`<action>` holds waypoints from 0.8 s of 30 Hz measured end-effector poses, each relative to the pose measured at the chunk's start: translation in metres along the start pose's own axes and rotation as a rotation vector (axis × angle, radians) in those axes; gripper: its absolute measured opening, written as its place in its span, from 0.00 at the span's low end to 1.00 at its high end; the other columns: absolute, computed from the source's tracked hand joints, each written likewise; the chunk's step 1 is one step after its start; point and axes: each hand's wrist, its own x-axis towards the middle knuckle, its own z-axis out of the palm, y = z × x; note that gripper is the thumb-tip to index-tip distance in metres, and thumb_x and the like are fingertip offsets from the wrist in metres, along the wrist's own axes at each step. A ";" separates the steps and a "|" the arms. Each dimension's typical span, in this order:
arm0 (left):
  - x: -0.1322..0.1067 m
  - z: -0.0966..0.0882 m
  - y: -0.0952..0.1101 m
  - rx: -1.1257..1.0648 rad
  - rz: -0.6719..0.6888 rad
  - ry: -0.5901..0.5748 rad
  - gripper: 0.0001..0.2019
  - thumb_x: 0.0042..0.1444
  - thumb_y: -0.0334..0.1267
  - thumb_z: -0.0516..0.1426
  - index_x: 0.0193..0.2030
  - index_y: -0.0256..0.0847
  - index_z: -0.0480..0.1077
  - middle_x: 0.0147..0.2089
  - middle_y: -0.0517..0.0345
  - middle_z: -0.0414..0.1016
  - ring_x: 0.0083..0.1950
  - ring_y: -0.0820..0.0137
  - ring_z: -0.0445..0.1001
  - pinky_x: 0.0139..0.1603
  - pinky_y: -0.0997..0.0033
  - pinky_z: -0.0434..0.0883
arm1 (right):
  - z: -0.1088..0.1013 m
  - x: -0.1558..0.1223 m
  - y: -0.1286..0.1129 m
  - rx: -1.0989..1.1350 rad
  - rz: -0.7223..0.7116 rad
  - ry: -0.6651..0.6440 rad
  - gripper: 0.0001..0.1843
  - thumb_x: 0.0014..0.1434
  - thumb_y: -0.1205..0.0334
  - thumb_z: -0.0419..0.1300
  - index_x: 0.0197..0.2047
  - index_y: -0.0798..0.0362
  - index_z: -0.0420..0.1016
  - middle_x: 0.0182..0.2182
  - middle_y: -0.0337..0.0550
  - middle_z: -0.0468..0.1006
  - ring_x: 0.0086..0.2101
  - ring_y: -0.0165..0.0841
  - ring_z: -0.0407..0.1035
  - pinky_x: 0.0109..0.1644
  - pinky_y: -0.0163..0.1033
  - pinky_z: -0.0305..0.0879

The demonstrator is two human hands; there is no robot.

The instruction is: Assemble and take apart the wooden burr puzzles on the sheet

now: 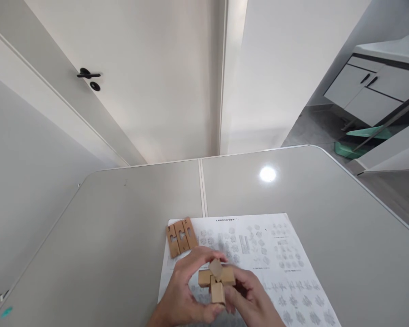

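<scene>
Both of my hands hold an interlocking wooden burr puzzle (218, 291), a cross of light wood bars, above a printed sheet (276, 268). My left hand (184, 286) grips it from the left, thumb at the lower front bar and fingers reaching over the top. From the right, my right hand (250, 293) has its thumb and fingers closed round the right side of the bars. Flat on the sheet's upper left corner lie three notched wooden pieces (182, 237) side by side, with handwritten numbers on them. My fingers hide part of the puzzle.
The grey table (122, 245) has a seam (202, 186) running through its middle and a rounded metal edge. Beyond it stands a white door with a black handle (88, 74). At the right are a white cabinet (375, 86) and a green plastic object (349, 150) on the floor.
</scene>
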 end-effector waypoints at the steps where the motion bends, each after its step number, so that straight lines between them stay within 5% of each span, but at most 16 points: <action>1: 0.000 0.000 0.000 0.047 -0.003 0.012 0.29 0.54 0.51 0.70 0.62 0.50 0.74 0.53 0.51 0.81 0.53 0.55 0.79 0.57 0.59 0.75 | 0.000 0.000 0.000 -0.036 -0.015 0.054 0.23 0.69 0.39 0.61 0.42 0.53 0.81 0.28 0.42 0.74 0.28 0.35 0.65 0.34 0.39 0.64; 11: -0.004 0.001 -0.004 0.101 -0.189 -0.011 0.36 0.52 0.45 0.69 0.68 0.49 0.69 0.61 0.49 0.79 0.60 0.52 0.78 0.65 0.54 0.71 | -0.005 -0.006 0.022 0.046 0.053 0.125 0.23 0.71 0.38 0.58 0.54 0.49 0.72 0.29 0.37 0.68 0.28 0.33 0.63 0.30 0.35 0.64; 18: 0.000 -0.003 0.002 0.095 -0.327 -0.129 0.31 0.50 0.43 0.66 0.63 0.48 0.74 0.57 0.51 0.81 0.59 0.50 0.77 0.65 0.52 0.70 | -0.015 -0.006 0.012 -0.082 -0.019 0.079 0.21 0.70 0.40 0.61 0.39 0.50 0.70 0.28 0.39 0.73 0.29 0.34 0.67 0.34 0.37 0.63; 24: -0.001 -0.005 0.003 0.142 -0.420 -0.191 0.37 0.46 0.40 0.69 0.66 0.49 0.71 0.59 0.50 0.79 0.62 0.47 0.75 0.66 0.50 0.70 | -0.017 -0.006 0.003 -0.092 0.010 0.043 0.23 0.72 0.38 0.56 0.40 0.51 0.71 0.27 0.39 0.72 0.28 0.33 0.65 0.35 0.38 0.60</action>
